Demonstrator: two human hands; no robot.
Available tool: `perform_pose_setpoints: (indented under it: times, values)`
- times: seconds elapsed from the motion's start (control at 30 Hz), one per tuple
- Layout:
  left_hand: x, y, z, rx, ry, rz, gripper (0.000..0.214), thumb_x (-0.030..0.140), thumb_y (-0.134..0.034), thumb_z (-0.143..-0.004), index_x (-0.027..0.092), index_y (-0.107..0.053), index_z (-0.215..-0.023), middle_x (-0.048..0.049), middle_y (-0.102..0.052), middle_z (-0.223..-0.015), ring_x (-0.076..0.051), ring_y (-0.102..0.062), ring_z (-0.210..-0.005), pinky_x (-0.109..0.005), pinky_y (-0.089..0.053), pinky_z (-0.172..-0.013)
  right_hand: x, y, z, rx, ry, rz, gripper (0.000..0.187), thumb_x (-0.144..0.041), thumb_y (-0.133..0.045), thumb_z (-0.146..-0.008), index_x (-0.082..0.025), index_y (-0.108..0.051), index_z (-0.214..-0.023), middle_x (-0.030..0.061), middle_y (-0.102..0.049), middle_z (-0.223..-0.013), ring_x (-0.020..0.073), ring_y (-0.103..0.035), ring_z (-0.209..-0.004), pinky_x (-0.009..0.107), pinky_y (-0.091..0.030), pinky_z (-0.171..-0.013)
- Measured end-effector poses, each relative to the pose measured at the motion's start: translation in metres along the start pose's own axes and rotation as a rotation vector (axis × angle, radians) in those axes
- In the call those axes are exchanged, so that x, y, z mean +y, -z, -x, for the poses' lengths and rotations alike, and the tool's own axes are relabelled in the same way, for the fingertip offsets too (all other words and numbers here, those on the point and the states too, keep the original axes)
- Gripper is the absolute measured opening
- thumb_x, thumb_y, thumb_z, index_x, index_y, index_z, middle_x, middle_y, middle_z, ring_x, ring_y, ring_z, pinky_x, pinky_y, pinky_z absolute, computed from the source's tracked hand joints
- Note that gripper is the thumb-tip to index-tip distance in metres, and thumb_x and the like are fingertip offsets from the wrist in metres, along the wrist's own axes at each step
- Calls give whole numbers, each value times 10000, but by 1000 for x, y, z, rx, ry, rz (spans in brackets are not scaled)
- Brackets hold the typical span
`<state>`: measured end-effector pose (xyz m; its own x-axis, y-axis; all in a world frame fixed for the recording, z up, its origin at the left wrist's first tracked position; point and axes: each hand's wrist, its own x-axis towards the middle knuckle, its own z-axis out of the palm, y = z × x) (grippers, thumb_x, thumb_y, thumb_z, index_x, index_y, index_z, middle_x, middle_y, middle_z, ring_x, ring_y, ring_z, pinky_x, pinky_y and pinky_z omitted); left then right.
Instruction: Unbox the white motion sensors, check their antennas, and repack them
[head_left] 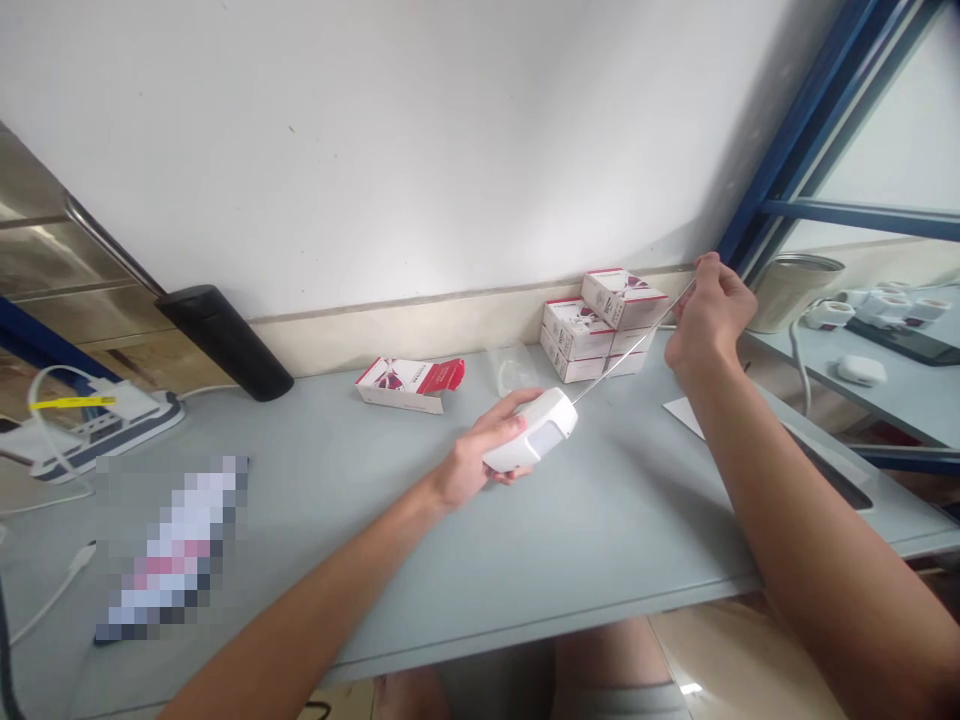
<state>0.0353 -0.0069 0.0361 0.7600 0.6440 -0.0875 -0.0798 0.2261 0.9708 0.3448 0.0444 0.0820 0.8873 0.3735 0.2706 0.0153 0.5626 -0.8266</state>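
My left hand (487,445) is wrapped round a white rounded plastic device (534,432) with a pale grey panel on its side, held tilted above the desk. A thin, straight whitish strand (626,347) runs from the device's upper right end to my right hand (709,312). Whether it is a cord or a rod I cannot tell. The fingers of my right hand are pinched on its far end, higher up near the wall. Behind the device lie an opened red and white box (405,382) and a clear plastic bag (511,370).
Several small boxes (577,335) are stacked against the wall. A black cylinder (225,340) leans at the left, near a power strip (112,430) with cables. A blurred-out flat item (172,550) lies front left. At right are a dark flat device (832,468) and a blue frame (780,140).
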Motion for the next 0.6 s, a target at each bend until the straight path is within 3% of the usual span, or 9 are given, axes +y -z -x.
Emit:
perform_pose_setpoints:
  times: [0.23, 0.43, 0.6]
  values:
    - [1, 5, -1, 27, -19, 33, 601, 568, -642, -928, 273, -556, -1444, -57, -636, -1005, -115, -526, -615, -262, -280, -548, 3, 1, -4, 3, 10, -32, 247, -245, -584, -1059, -179, -624, -824, -88, -356, -581, 85, -253, -507, 273, -268, -499]
    - [-4, 10, -4, -127, -33, 85, 728, 801, -490, -947, 274, -547, -1447, -62, -648, -1027, -138, -564, -631, -281, -348, -587, 0, 2, -5, 9, 12, -19, 223, -224, -578, -1056, -179, -624, -842, -81, -402, -627, 80, -242, -501, 289, -251, -494]
    - [-6, 12, -5, -176, 34, 35, 686, 726, -517, -987, 247, -517, -1477, -122, -707, -1133, -273, -727, -951, -354, -479, -779, 1, 0, 0, 21, 26, 9, 197, -215, -606, -1032, -180, -634, -840, -77, -419, -614, 87, -300, -518, 290, -302, -523]
